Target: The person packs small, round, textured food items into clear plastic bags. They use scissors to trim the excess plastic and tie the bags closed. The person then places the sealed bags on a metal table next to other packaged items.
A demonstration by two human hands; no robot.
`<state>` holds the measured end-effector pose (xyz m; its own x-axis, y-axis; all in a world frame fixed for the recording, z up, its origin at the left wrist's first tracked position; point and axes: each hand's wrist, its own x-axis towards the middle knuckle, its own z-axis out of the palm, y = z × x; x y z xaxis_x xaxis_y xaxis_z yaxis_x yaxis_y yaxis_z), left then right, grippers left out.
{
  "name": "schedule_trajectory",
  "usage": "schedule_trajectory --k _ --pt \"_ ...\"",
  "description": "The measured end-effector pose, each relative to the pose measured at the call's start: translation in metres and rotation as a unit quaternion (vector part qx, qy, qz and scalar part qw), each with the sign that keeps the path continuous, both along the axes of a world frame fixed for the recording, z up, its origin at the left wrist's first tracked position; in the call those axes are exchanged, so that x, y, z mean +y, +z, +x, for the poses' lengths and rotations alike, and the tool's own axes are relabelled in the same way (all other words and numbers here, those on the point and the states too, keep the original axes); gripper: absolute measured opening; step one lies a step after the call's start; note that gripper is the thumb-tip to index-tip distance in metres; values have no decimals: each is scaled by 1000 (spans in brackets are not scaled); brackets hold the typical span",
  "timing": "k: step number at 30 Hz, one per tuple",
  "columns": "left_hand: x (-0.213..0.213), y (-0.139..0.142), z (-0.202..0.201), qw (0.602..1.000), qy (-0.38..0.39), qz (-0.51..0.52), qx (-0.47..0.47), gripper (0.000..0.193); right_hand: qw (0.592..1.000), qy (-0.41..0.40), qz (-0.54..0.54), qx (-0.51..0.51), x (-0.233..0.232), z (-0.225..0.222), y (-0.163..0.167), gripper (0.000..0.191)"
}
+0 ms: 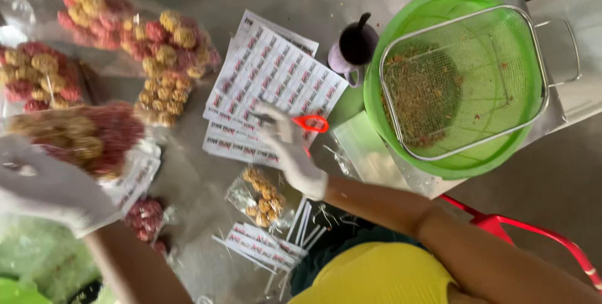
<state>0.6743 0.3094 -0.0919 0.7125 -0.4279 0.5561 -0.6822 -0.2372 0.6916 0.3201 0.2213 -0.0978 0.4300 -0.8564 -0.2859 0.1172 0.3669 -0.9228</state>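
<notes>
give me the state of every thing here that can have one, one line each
right hand: gloved, gripping the scissors
scissors: red-handled, held over the label sheets
label sheets: uncut, lying fanned on the table
left hand: gloved, holding a filled bag
filled bag: full of red and yellow balls
small bag: holds yellow balls, lying flat
mesh basket: only crumbs inside, sitting in the green bowl
purple cup: upright

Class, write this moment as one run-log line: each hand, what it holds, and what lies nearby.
left hand: gloved, on bagged snack balls | right hand: gloved, gripping red-handled scissors over label sheets | nearby: wire basket in green bowl
</notes>
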Motion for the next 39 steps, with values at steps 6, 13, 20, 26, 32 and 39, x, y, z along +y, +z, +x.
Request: schedule_trajectory --k 6,13,20,26,32,39 --pt "-46 -30 66 981 -80 171 -46 19 939 -317 92 101 -57 -97 -83 79" --pt "-60 -61 67 904 -156 298 -263 6 931 -352 -15 98 -107 -106 -149 54" --pt "-41 -64 48 890 -100 319 -311 57 962 -272 -31 10 -118 -101 -171 34" --pt "-9 -67 26 914 -37 315 -254 77 970 -216 -72 90 -98 -121 -165 28" --pt "-18 3 -91 977 -132 145 -87 68 890 -90 -360 266 -64 -149 -113 21" --pt "-55 131 -257 908 -383 164 40 98 989 19 -130 63 -3 -172 -6 19"
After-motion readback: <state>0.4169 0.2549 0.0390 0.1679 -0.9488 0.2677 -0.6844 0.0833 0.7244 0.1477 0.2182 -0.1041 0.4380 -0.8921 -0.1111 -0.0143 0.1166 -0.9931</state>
